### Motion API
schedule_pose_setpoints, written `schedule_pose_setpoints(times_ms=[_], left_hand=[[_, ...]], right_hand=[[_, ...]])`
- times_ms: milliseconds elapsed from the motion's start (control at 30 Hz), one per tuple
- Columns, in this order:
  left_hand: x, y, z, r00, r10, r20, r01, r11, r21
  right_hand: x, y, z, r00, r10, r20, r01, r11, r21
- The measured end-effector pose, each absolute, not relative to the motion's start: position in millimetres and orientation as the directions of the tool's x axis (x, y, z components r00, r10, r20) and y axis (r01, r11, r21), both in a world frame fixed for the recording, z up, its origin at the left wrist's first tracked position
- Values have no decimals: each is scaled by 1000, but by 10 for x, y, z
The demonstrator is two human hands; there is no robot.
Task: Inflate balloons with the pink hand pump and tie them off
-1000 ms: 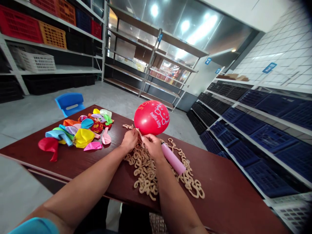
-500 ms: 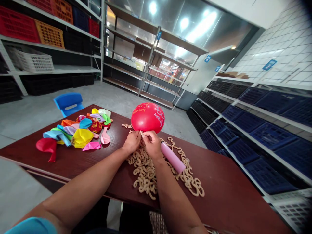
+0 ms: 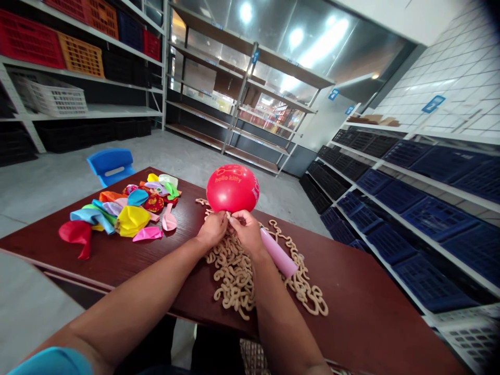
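The red balloon (image 3: 233, 188) is round and full of air, and it sits just above the two hands, over the far edge of the brown table (image 3: 363, 307). It has "hello kitty" written on it. The left hand (image 3: 214, 229) pinches the bottom of the balloon with its fingers closed. The right hand (image 3: 248, 232) is right beside it, and its thumb and finger are pinched together at the same spot. The balloon's neck is tiny and mostly hidden by the fingers. Under the hands is a big heap of curly tan pieces (image 3: 233, 281), all twisted like worms. A pink tube (image 3: 278, 253) lies on the heap, next to the right arm. Over on the left side of the table is a bunch of flat balloons (image 3: 133, 221) in lots of colors. A blue chair (image 3: 111, 162) stands behind them.
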State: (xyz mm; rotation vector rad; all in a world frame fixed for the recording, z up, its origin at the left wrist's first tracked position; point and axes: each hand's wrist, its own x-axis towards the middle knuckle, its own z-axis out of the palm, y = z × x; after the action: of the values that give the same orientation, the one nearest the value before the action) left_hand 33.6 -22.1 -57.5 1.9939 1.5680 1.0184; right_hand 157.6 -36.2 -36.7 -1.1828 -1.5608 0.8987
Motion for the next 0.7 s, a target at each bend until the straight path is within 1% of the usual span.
schedule_pose_setpoints(times_ms=[100, 167, 267, 367, 467, 567, 633, 700], left_hand=[[338, -225, -574, 125, 943, 307, 706, -302, 641], [338, -228, -582, 136, 941, 311, 726, -308, 614], [341, -228, -603, 141, 941, 308, 731, -309, 608], [346, -229, -616, 140, 952, 274, 732, -286, 619], [351, -226, -614, 132, 962, 239, 738, -256, 624], [357, -211, -616, 133, 957, 257, 724, -271, 634], [367, -193, -627, 131, 955, 267, 702, -280, 655], [383, -175, -641, 128, 955, 269, 673, -283, 683]], right_hand=[[1584, -360, -368, -101, 985, 141, 210, 159, -965], [1596, -354, -368, -117, 987, 114, 182, 135, -974], [1615, -341, -375, -124, 989, 83, 160, 102, -982], [1626, -337, -386, -134, 988, 80, 193, 105, -976], [1626, -347, -390, -155, 977, 148, 286, 187, -940], [1619, -360, -394, -167, 960, 226, 403, 276, -873], [1612, -365, -398, -138, 937, 321, 517, 345, -783], [1600, -367, -404, -80, 886, 456, 653, 392, -647]])
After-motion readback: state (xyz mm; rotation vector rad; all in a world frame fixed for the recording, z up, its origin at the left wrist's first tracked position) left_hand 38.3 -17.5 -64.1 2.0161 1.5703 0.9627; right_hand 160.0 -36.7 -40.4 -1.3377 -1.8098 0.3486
